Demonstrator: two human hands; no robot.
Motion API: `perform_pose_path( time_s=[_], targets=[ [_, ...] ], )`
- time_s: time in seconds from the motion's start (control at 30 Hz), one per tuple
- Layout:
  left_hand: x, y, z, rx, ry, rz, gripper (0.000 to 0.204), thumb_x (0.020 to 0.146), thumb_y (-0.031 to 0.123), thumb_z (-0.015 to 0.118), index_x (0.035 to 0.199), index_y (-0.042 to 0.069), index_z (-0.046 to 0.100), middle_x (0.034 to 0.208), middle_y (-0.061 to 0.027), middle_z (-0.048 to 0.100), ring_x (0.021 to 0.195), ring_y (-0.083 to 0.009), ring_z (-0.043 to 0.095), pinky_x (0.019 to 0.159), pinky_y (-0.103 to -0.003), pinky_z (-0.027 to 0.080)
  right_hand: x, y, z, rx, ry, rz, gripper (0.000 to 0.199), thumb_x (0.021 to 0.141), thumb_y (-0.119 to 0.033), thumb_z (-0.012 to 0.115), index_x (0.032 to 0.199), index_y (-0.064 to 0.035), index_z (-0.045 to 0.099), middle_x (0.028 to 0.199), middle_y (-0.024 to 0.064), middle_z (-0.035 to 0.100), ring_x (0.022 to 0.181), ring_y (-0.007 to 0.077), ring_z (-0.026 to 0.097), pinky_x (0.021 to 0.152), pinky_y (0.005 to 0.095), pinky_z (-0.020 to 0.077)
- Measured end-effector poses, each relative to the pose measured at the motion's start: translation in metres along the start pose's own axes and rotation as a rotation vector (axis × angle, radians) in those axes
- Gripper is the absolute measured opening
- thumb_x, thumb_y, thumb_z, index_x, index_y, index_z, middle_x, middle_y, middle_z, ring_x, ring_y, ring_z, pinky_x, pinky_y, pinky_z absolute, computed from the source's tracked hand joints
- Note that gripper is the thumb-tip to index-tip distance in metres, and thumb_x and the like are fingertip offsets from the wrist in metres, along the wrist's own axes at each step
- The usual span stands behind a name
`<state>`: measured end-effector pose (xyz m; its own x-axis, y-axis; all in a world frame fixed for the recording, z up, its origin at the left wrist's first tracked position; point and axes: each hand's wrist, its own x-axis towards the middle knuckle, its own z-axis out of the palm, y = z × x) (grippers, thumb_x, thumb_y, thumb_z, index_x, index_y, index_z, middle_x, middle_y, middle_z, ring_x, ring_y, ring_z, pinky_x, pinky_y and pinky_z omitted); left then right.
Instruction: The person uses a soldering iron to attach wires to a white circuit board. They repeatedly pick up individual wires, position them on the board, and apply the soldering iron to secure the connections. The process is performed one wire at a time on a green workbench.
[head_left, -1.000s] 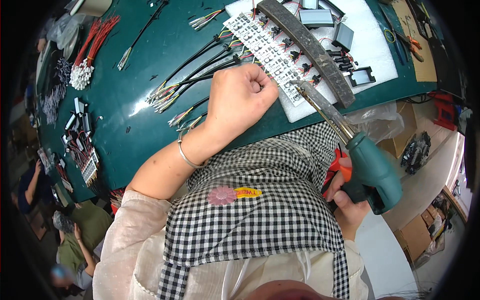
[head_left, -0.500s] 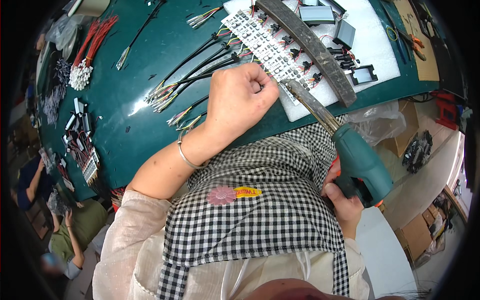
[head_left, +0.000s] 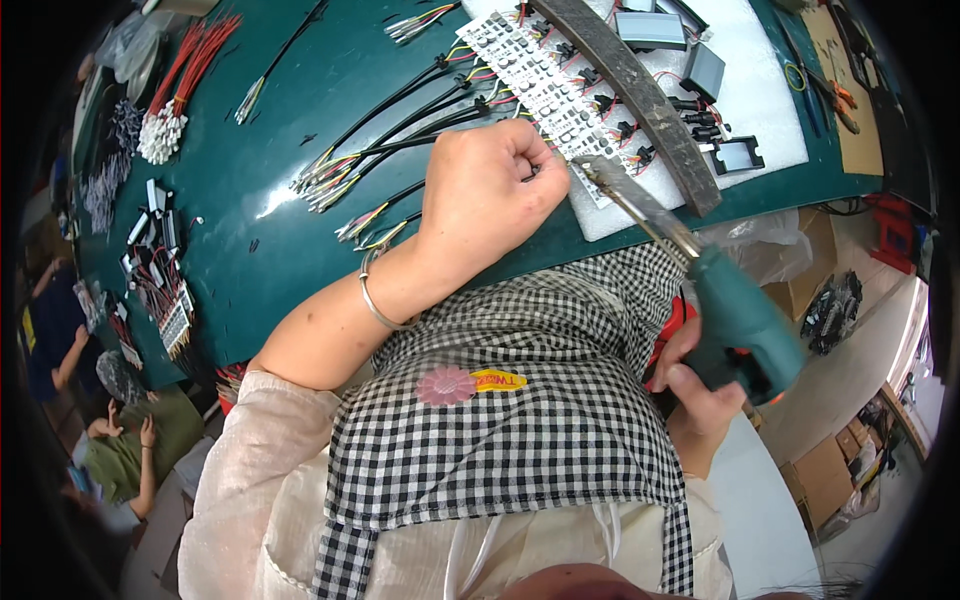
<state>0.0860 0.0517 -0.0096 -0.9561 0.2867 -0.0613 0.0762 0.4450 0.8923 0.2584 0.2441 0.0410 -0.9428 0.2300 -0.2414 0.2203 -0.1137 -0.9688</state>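
Observation:
My left hand (head_left: 487, 190) rests fisted on the green mat (head_left: 260, 190), pinching a thin wire at the near edge of a panel of small circuit boards (head_left: 540, 85). My right hand (head_left: 700, 390) grips a teal soldering gun (head_left: 735, 320). Its metal barrel (head_left: 640, 205) reaches up to the panel's near edge, with the tip right beside my left fingers. Black cables with coloured wire ends (head_left: 400, 130) run from the panel across the mat.
A dark curved bar (head_left: 640, 90) lies over the white foam pad (head_left: 770, 100) with small black housings. Red wires (head_left: 185, 80) and small connectors (head_left: 160, 270) sit at the mat's left. A person sits low at the left (head_left: 120, 440). Cardboard boxes (head_left: 830, 470) stand on the floor, right.
The soldering gun has swung left and up, bringing its tip to the panel's edge by my left fingers. My left hand has stayed in place.

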Motion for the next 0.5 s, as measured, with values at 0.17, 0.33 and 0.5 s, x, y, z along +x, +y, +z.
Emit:
perform_pose_path(
  time_s=[0.17, 0.33, 0.5],
  targets=[
    [0.001, 0.002, -0.003, 0.051, 0.001, 0.04, 0.013, 0.073, 0.008, 0.065, 0.064, 0.0, 0.06, 0.046, 0.0036, 0.048, 0.043, -0.0007, 0.038, 0.041, -0.02, 0.031, 0.002, -0.006, -0.004, 0.162, 0.023, -0.092, 0.061, 0.077, -0.014, 0.068, 0.121, 0.0114, 0.035, 0.056, 0.009, 0.049, 0.042, 0.0168, 0.048, 0.04, 0.0262, 0.044],
    [0.0, 0.0, 0.0, 0.042, 0.019, 0.051, 0.012, 0.074, 0.007, 0.065, 0.065, 0.0, 0.061, 0.046, 0.0039, 0.047, 0.044, -0.0006, 0.038, 0.041, -0.02, 0.03, -0.008, -0.005, -0.003, 0.094, 0.053, -0.015, 0.059, 0.068, -0.015, 0.075, 0.115, 0.011, 0.05, 0.061, 0.0092, 0.055, 0.047, 0.0132, 0.049, 0.046, 0.0234, 0.0404],
    [-0.001, 0.002, -0.001, 0.069, 0.007, 0.064, 0.013, 0.075, 0.008, 0.066, 0.067, 0.0, 0.06, 0.047, 0.0038, 0.048, 0.044, -0.0003, 0.038, 0.042, -0.02, 0.03, -0.013, -0.006, 0.001, 0.051, 0.081, 0.018, 0.057, 0.067, -0.01, 0.076, 0.116, 0.0106, 0.055, 0.068, 0.0072, 0.06, 0.053, 0.0115, 0.051, 0.049, 0.0213, 0.0386]
  ],
)
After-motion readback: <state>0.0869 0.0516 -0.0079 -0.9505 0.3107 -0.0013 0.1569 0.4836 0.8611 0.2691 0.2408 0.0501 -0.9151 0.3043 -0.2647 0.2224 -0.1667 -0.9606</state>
